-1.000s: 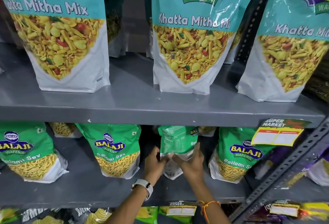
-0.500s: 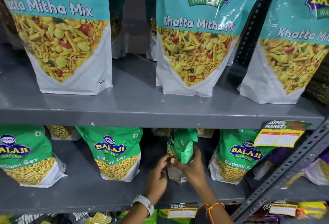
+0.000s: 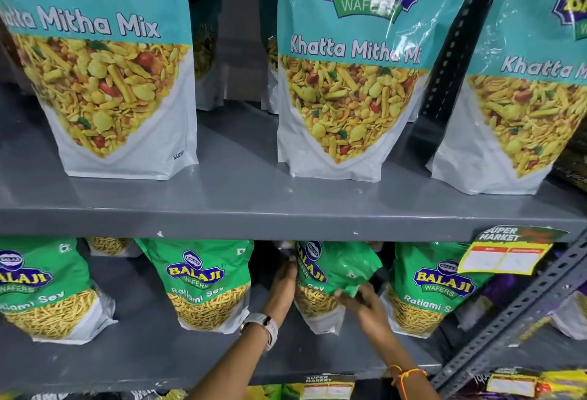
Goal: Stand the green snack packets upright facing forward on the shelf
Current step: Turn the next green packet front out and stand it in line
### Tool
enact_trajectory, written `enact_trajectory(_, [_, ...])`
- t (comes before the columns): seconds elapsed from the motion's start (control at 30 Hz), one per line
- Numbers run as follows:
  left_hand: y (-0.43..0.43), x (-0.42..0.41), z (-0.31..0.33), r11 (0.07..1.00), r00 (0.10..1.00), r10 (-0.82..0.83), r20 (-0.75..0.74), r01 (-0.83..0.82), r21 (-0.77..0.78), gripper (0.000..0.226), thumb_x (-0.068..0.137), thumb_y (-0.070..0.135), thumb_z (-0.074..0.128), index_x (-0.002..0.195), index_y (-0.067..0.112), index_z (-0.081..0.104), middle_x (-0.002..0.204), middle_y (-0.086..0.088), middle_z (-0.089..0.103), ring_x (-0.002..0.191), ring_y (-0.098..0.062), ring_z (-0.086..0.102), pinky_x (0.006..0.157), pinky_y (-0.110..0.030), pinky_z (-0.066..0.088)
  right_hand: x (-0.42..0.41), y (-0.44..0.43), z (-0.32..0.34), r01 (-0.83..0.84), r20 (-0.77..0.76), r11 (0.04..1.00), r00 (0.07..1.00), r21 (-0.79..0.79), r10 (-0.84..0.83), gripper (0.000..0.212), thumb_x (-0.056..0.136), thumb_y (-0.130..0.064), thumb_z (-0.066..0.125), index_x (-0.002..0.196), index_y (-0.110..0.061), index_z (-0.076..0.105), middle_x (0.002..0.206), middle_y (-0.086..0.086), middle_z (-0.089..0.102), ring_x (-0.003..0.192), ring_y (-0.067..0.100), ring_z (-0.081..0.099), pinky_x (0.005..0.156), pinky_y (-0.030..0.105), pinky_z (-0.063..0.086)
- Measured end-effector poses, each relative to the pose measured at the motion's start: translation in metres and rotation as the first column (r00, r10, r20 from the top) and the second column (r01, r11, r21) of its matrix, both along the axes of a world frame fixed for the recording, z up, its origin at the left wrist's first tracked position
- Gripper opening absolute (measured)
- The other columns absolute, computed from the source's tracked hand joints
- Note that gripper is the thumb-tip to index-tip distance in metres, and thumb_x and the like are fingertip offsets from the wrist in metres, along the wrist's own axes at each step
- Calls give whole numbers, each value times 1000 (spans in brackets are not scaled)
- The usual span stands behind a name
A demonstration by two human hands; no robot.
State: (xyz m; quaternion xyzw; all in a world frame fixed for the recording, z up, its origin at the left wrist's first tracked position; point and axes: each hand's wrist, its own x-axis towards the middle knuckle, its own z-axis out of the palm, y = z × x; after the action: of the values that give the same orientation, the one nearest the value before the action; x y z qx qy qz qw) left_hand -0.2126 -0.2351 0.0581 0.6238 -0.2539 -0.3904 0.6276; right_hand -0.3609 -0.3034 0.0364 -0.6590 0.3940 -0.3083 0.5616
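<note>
A green Ratlami Sev packet (image 3: 330, 275) stands on the lower grey shelf (image 3: 143, 358), turned partly toward me with its logo showing at an angle and its top right corner folded. My left hand (image 3: 283, 282) grips its left edge. My right hand (image 3: 365, 304) holds its lower right side. Three more green packets stand upright facing forward: one at the far left (image 3: 41, 288), one left of centre (image 3: 203, 282), one to the right (image 3: 435, 291). Further packets sit behind them in shadow.
The upper shelf (image 3: 254, 215) carries three large teal Khatta Mitha Mix bags (image 3: 346, 75). A yellow price tag (image 3: 505, 256) hangs from its right edge. A slotted metal upright (image 3: 521, 314) slants across the lower right. More packets lie below the lower shelf.
The held packet has turned from back-facing through edge-on to showing its front logo. My left hand moved up its left edge; my right hand shifted to its right side.
</note>
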Motion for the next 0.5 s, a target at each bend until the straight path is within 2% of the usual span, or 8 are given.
enact_trajectory(0.07, [5, -3, -6, 1000, 999, 13, 42, -14, 13, 39, 98, 28, 31, 130, 10, 45, 124, 3, 48, 111, -11, 46, 84, -14, 39, 0, -1, 0, 49, 5, 998, 999, -30, -48, 26, 76, -34, 68, 65, -18, 51, 74, -1, 45, 70, 16, 46, 53, 5, 40])
enact_trajectory(0.1, [7, -4, -12, 1000, 998, 19, 58, -21, 22, 41, 97, 30, 33, 132, 11, 42, 131, 0, 49, 116, -14, 47, 91, -18, 39, 0, -1, -1, 53, 3, 997, 999, -64, -53, 36, 71, -46, 67, 67, -16, 49, 72, 1, 44, 68, 16, 44, 52, 7, 39])
enact_trajectory(0.17, [13, -7, -21, 1000, 994, 24, 104, -25, 4, 48, 94, 39, 38, 136, 13, 38, 138, -5, 47, 123, -18, 47, 105, -32, 38, 1, -3, -7, 75, 3, 995, 997, -63, -74, 25, 79, -34, 64, 71, -22, 44, 70, -5, 43, 64, 8, 41, 51, 6, 40])
enact_trajectory(0.27, [21, -11, -26, 999, 975, 35, 220, -37, 5, 49, 76, 63, 44, 114, 32, 49, 123, -5, 60, 110, -16, 58, 96, -41, 49, 1, -8, -16, 66, 33, 996, 997, -61, -64, 13, 88, -7, 52, 99, -12, 48, 94, 7, 58, 88, 17, 56, 68, 13, 48])
enact_trajectory(0.33, [24, -10, -24, 995, 958, 98, 271, -101, -3, 48, 72, 62, 49, 109, 32, 48, 112, -4, 62, 103, -18, 60, 85, -32, 51, 1, -10, -15, 73, 52, 996, 996, -52, -70, 22, 88, -5, 52, 107, -3, 43, 106, 21, 57, 98, 27, 55, 75, 24, 50])
enact_trajectory(0.37, [24, -7, -24, 991, 948, 129, 292, -131, -12, 55, 71, 59, 54, 116, 27, 45, 115, -1, 57, 105, -16, 56, 85, -28, 48, 1, -10, -13, 87, 63, 996, 994, -32, -85, 20, 87, -5, 54, 104, -2, 43, 104, 23, 57, 94, 27, 55, 73, 23, 51])
enact_trajectory(0.43, [24, 0, -20, 994, 944, 108, 312, -106, -23, 72, 76, 47, 63, 134, 18, 32, 129, 10, 38, 120, -10, 40, 97, -27, 36, 2, -12, -13, 98, 92, 994, 990, 50, -102, 16, 86, -6, 56, 96, 0, 45, 98, 26, 58, 84, 21, 57, 67, 16, 51])
enact_trajectory(0.5, [22, 6, -21, 1000, 968, -14, 250, 20, -23, 82, 79, 41, 66, 142, 20, 18, 133, 15, 29, 126, -6, 30, 101, -27, 31, 3, -15, -15, 76, 106, 993, 991, 90, -86, 29, 83, -20, 61, 90, 4, 47, 94, 37, 57, 78, 29, 58, 72, 29, 49])
